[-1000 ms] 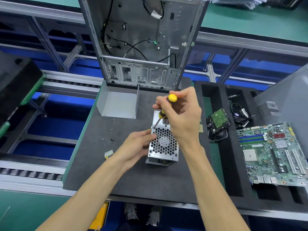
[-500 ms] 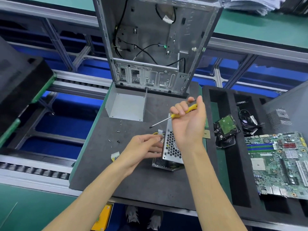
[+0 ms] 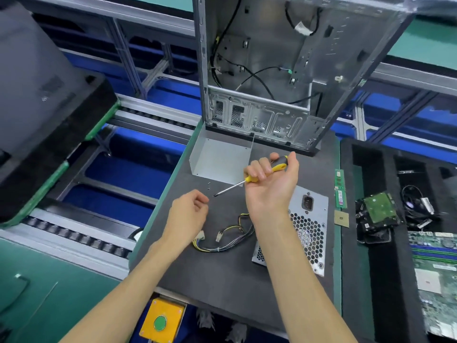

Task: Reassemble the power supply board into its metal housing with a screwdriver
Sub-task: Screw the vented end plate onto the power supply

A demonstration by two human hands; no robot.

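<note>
Fingers of our right hand [image 3: 270, 184] stay wrapped round the yellow-and-black screwdriver [image 3: 262, 175], now lifted off the perforated silver metal power supply housing [image 3: 308, 226], which lies flat on the dark grey tabletop [image 3: 222, 273]. Left hand [image 3: 189, 212] has let go, fingers loosely curled, empty, near small loose screws [image 3: 209, 185]; probably fetching one next.

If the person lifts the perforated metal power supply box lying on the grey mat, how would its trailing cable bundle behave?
The yellow-and-black cable bundle lies in loose curves on the grey mat, so it probably flops and dangles. Its white plastic connectors would likely swing or drag behind. The perforated metal power supply box itself looks rigid, and probably heavy for its size.
</note>
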